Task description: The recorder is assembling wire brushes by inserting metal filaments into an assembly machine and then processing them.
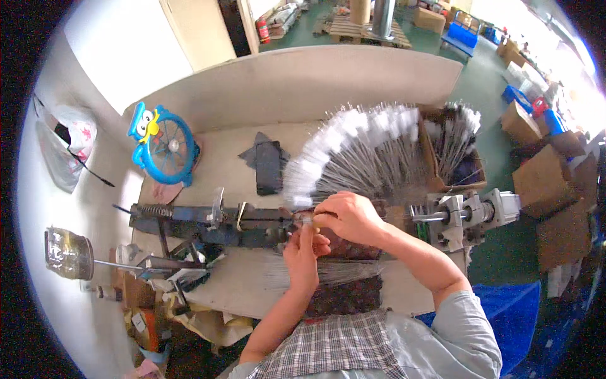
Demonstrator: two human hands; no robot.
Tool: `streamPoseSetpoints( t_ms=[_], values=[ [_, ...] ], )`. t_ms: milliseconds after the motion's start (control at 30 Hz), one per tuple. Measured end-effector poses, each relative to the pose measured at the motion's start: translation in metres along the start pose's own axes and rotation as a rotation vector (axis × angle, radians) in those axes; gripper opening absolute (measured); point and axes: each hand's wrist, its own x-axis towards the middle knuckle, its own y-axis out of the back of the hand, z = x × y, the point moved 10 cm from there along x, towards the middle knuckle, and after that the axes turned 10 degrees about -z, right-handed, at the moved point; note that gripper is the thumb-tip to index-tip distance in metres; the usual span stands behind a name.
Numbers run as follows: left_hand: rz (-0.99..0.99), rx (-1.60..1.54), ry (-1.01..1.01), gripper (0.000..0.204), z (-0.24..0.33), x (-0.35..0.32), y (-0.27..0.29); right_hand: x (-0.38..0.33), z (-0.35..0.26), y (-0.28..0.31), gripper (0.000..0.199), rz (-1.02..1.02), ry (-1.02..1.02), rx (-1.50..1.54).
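My left hand (301, 256) and my right hand (347, 216) meet over the right end of a long dark metal fixture (246, 227). The fingertips of both are pinched together around something small and pale, mostly hidden by the fingers. Just beyond them fans out a large pile of thin wire brushes (366, 151) with white bristle heads. Close to my left wrist, on the near side, lies a bundle of thin bare wires (347, 271).
A motorised chuck (461, 215) stands at the right. Behind it, a cardboard box (432, 148) holds more brushes. A dark phone-shaped slab (268, 167) and a blue toy-like fan (165, 146) lie further left. A low board (303, 79) edges the table's far side.
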Motion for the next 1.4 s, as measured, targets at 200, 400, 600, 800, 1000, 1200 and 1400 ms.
streamPoseSetpoints(
  t_ms=[200, 400, 600, 800, 1000, 1200, 1400],
  values=[
    [-0.048, -0.406, 0.032, 0.044, -0.002, 0.005, -0.008, -0.003, 0.003, -0.003, 0.025, -0.004, -0.09, 0.006],
    [0.066, -0.507, -0.024, 0.032, -0.008, 0.004, 0.002, -0.007, -0.028, -0.005, 0.026, 0.241, 0.058, -0.264],
    [0.081, -0.474, -0.047, 0.017, -0.007, 0.004, -0.007, -0.025, -0.032, 0.011, 0.025, 0.36, 0.203, -0.311],
    [0.096, -0.376, -0.103, 0.014, -0.003, 0.003, -0.005, -0.035, -0.021, 0.013, 0.023, 0.327, 0.209, -0.289],
    [0.078, -0.423, -0.119, 0.012, 0.001, 0.004, -0.008, -0.03, -0.032, 0.018, 0.026, 0.34, 0.215, -0.256],
    [0.098, -0.608, -0.048, 0.009, -0.015, 0.006, -0.001, -0.023, -0.034, 0.011, 0.025, 0.312, 0.228, -0.262],
    [0.067, -0.663, -0.059, 0.007, -0.019, 0.006, 0.001, -0.02, -0.039, 0.005, 0.026, 0.318, 0.195, -0.272]
  ],
)
